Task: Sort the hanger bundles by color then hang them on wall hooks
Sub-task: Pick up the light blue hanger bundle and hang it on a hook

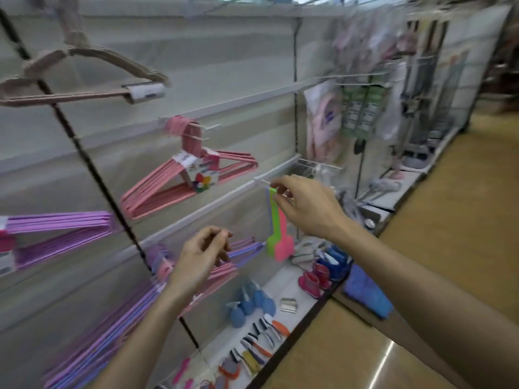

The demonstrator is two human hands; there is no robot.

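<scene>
A purple hanger bundle (56, 228) hangs at nine o'clock, a pink hanger bundle (179, 186) on a wall hook (196, 125) at eleven, while the right hand (306, 209) pinches hanging green-and-pink brushes (278, 223) and the left hand (202, 256) hovers, fingers loosely curled, empty.

Just one head cam, looking forward and down along the wall panel (224, 66), pretty close, panel running off to the right, floor (449, 248) right of it.

Left hand (200, 252) raised on a bare forearm, fingers loosely curled, holding nothing. Right hand (304, 207) extended higher, fingertips (276, 184) pinched together.
</scene>
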